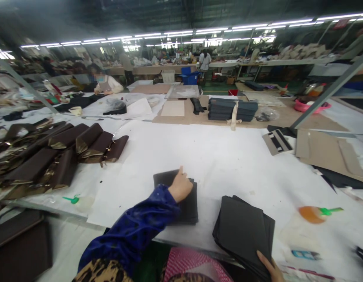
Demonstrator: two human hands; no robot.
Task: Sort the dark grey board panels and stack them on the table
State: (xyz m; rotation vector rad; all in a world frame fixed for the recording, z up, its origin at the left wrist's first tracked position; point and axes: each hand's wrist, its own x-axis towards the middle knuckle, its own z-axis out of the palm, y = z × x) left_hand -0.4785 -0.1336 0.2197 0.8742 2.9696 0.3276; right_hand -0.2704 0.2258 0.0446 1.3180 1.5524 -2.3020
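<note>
Two stacks of flat black panels lie near the table's front edge. On the left stack (189, 205) rests my left hand (181, 186), its index finger stretched toward the far edge and the other fingers partly hidden. The hand looks open, laid over the top panel. My right hand (272, 269) is at the near right corner of the right stack (243, 223), thumb on top and the other fingers mostly out of sight along the edge. Panels in this right stack are fanned unevenly.
Dark brown bags (90, 143) crowd the left. A bottle of orange liquid (312, 214), a blue cutter (303, 254) and beige panels (328, 152) lie right. Behind stands a tied dark bundle (219, 109). A green-tipped bottle (83, 203) lies left; metal posts (331, 90) rise beside the table.
</note>
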